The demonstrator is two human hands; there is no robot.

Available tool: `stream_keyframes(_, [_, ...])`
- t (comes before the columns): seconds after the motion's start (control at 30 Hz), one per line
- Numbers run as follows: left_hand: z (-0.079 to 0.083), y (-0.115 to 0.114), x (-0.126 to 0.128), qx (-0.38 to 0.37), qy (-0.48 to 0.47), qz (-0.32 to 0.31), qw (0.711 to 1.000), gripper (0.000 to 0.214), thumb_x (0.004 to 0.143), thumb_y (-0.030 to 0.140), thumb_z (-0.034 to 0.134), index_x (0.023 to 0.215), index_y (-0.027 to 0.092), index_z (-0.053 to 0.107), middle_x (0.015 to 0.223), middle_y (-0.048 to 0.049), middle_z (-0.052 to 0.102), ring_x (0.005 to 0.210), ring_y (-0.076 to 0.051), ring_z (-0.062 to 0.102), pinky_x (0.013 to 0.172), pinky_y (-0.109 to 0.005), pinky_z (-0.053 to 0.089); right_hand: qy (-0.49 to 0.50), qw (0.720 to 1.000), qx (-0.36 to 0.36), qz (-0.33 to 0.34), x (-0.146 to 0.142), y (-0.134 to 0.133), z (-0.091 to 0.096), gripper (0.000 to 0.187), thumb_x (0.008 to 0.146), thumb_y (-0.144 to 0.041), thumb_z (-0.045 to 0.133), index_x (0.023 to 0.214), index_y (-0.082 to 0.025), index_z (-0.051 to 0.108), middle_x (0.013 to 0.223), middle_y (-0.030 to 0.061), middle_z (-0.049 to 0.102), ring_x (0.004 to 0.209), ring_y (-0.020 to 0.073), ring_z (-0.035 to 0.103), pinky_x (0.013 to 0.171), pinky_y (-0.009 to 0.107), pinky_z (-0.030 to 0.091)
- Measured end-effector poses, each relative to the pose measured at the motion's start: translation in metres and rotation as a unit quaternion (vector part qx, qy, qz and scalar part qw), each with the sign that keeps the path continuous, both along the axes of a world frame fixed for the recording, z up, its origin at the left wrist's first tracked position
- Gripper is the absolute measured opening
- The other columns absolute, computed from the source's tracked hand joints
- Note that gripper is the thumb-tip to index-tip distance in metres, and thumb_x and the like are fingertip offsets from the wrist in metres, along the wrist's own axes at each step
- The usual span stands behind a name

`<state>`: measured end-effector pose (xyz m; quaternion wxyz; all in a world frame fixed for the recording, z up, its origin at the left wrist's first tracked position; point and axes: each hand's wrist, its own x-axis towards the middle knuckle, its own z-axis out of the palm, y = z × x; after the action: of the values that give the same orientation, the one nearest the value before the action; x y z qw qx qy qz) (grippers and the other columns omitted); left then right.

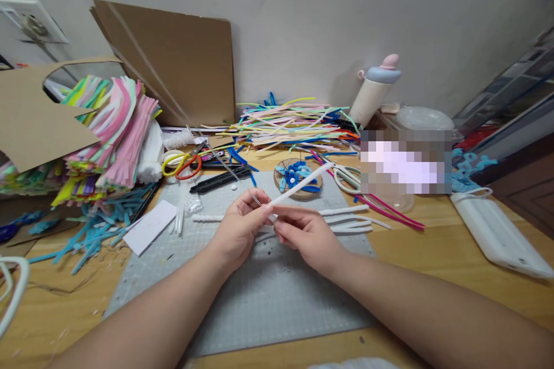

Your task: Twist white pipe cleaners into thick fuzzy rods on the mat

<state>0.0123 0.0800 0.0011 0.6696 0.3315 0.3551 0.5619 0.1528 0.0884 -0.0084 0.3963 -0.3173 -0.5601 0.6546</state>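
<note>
My left hand (pixel 240 228) is closed on a white pipe cleaner (pixel 303 184), which slants up to the right above the mat. A thin wire (pixel 220 157) rises to the upper left from the same fingers. My right hand (pixel 305 236) meets the left one, its thumb and fingers pinched at the pipe cleaner's lower end; the exact spot is partly hidden. Beneath the hands, several white pipe cleaners (pixel 350 226) lie on the grey cutting mat (pixel 277 311). Just beyond, a blue pipe-cleaner flower (pixel 296 173) rests on a round wooden slice.
Bundled pipe cleaners (pixel 116 127) stand at the left, near cardboard sheets (pixel 173 63). A loose coloured pile (pixel 289 124) lies against the wall. Orange-and-yellow scissors (pixel 186 166), a black pen-like tool (pixel 220 179), pale-handled scissors (pixel 346 179) and a white power bank (pixel 502 236) surround the mat.
</note>
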Motion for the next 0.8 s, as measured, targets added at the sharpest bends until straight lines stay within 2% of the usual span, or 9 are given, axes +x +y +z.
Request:
stream_keyframes(0.1, [-0.0014, -0.0004, 0.0011, -0.023, 0.021, 0.001, 1.0, 0.015, 0.068, 0.022, 0.065, 0.081, 0.016, 0.061, 0.069, -0.0001, 0.06, 0.057, -0.012, 0.055, 0.052, -0.024, 0.045, -0.066, 0.994, 0.088, -0.015, -0.0006, -0.0021, -0.0019, 0.027, 0.079, -0.017, 0.054, 0.102, -0.022, 0.068, 0.076, 0.0017, 0.063, 0.065, 0.0126, 0.052, 0.063, 0.027, 0.042])
stream_keyframes(0.17, [-0.0019, -0.0001, 0.0012, -0.034, 0.036, -0.004, 0.999, 0.013, 0.068, 0.019, 0.062, 0.079, 0.013, 0.064, 0.066, -0.0008, 0.059, 0.056, -0.011, 0.054, 0.052, -0.023, 0.044, -0.089, 0.988, 0.123, -0.019, -0.0007, -0.0037, -0.0043, 0.028, 0.08, -0.017, 0.053, 0.103, -0.023, 0.068, 0.089, 0.0034, 0.066, 0.082, 0.0171, 0.057, 0.075, 0.031, 0.043])
stream_keyframes(0.23, [-0.001, 0.0002, 0.001, -0.035, 0.023, -0.003, 0.999, 0.007, 0.067, 0.015, 0.058, 0.073, 0.013, 0.062, 0.067, -0.0005, 0.058, 0.058, -0.01, 0.053, 0.054, -0.021, 0.044, -0.103, 0.985, 0.135, -0.021, -0.0009, -0.0047, -0.007, 0.028, 0.08, -0.018, 0.052, 0.103, -0.023, 0.068, 0.092, 0.0039, 0.066, 0.086, 0.0183, 0.057, 0.079, 0.032, 0.042])
stream_keyframes(0.3, [0.0011, 0.0001, 0.0006, -0.036, -0.023, -0.011, 0.999, 0.005, 0.065, 0.011, 0.056, 0.067, 0.014, 0.057, 0.072, 0.0004, 0.056, 0.063, -0.01, 0.052, 0.054, -0.02, 0.044, -0.109, 0.988, 0.112, -0.018, -0.0013, -0.0046, -0.0087, 0.029, 0.079, -0.019, 0.053, 0.104, -0.021, 0.068, 0.082, 0.003, 0.065, 0.072, 0.0149, 0.056, 0.069, 0.029, 0.043])
stream_keyframes(0.37, [0.003, -0.0005, -0.0002, -0.042, -0.065, -0.034, 0.996, 0.008, 0.064, 0.009, 0.057, 0.067, 0.016, 0.053, 0.079, 0.0006, 0.054, 0.066, -0.011, 0.052, 0.053, -0.021, 0.044, -0.088, 0.994, 0.063, 0.001, -0.0019, -0.0035, -0.0085, 0.029, 0.077, -0.02, 0.056, 0.104, -0.018, 0.067, 0.066, -0.0002, 0.059, 0.057, 0.0102, 0.049, 0.056, 0.024, 0.039])
stream_keyframes(0.47, [0.0037, -0.0016, -0.0026, -0.048, -0.098, -0.06, 0.992, 0.011, 0.067, 0.01, 0.06, 0.073, 0.017, 0.054, 0.085, 0.0, 0.055, 0.07, -0.012, 0.054, 0.056, -0.023, 0.046, -0.005, 0.998, -0.046, 0.046, -0.0023, -0.0009, -0.0054, 0.032, 0.076, -0.024, 0.059, 0.107, -0.017, 0.064, 0.053, -0.0049, 0.048, 0.045, 0.0056, 0.037, 0.043, 0.018, 0.028])
stream_keyframes(0.57, [0.0017, -0.0013, -0.0049, -0.044, -0.12, -0.064, 0.99, 0.014, 0.069, 0.013, 0.063, 0.081, 0.017, 0.058, 0.09, -0.0012, 0.057, 0.075, -0.013, 0.055, 0.065, -0.024, 0.046, 0.085, 0.984, -0.14, 0.069, -0.0011, 0.0012, -0.003, 0.035, 0.076, -0.026, 0.062, 0.11, -0.018, 0.06, 0.052, -0.0062, 0.047, 0.04, 0.0035, 0.027, 0.038, 0.017, 0.016])
stream_keyframes(0.7, [-0.0028, 0.0024, -0.0058, -0.046, -0.105, -0.02, 0.993, 0.013, 0.072, 0.017, 0.065, 0.085, 0.016, 0.063, 0.085, -0.0026, 0.062, 0.075, -0.012, 0.057, 0.07, -0.025, 0.045, 0.157, 0.968, -0.183, 0.065, 0.0015, 0.0027, -0.003, 0.026, 0.079, -0.023, 0.06, 0.105, -0.023, 0.056, 0.054, -0.0063, 0.049, 0.039, 0.0028, 0.024, 0.038, 0.017, 0.013])
stream_keyframes(0.8, [-0.0059, 0.0051, -0.0052, -0.049, -0.072, 0.031, 0.996, 0.015, 0.072, 0.021, 0.067, 0.086, 0.015, 0.067, 0.079, -0.003, 0.064, 0.076, -0.012, 0.056, 0.069, -0.023, 0.043, 0.172, 0.967, -0.184, 0.047, 0.0024, 0.0037, -0.0022, 0.029, 0.081, -0.022, 0.057, 0.11, -0.026, 0.054, 0.055, -0.0062, 0.049, 0.039, 0.0032, 0.026, 0.039, 0.018, 0.013])
